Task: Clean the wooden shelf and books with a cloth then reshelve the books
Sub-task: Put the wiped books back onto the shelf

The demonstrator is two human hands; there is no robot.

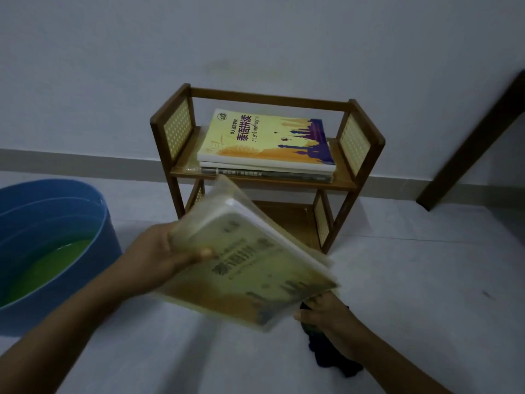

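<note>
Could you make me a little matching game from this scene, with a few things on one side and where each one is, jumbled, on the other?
Things:
1. blurred yellow book
2. dark cloth
3. stack of books
4. green liquid

Places:
A. in the blue tub
B. lying flat on the upper board of the wooden shelf
C. held in the left hand, in front of the shelf
D. gripped in the right hand, low over the floor

Pairs: 1-C, 2-D, 3-B, 4-A
</note>
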